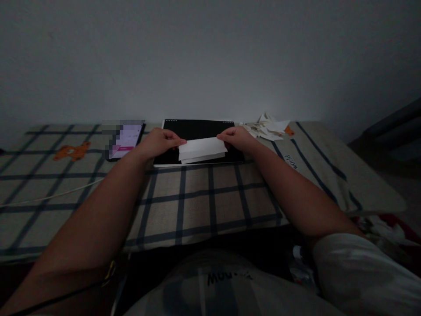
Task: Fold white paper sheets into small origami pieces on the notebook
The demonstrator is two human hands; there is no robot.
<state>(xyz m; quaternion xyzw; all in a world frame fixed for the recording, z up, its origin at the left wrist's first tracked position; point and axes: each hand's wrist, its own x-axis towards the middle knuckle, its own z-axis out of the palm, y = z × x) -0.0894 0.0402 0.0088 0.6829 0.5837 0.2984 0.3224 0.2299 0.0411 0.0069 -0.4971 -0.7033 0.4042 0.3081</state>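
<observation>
A folded sheet of white paper is stretched between both hands above a black pad with small holes along its far edge. My left hand pinches the paper's left end between thumb and fingers. At the other end, my right hand pinches the upper right corner. A second layer of the paper shows below the front flap. The lower fingers of each hand are partly hidden.
A tablet or phone with a lit screen lies left of the pad. Crumpled paper strips are heaped at the right. A pale cable crosses the checked tablecloth. A wall stands behind the table.
</observation>
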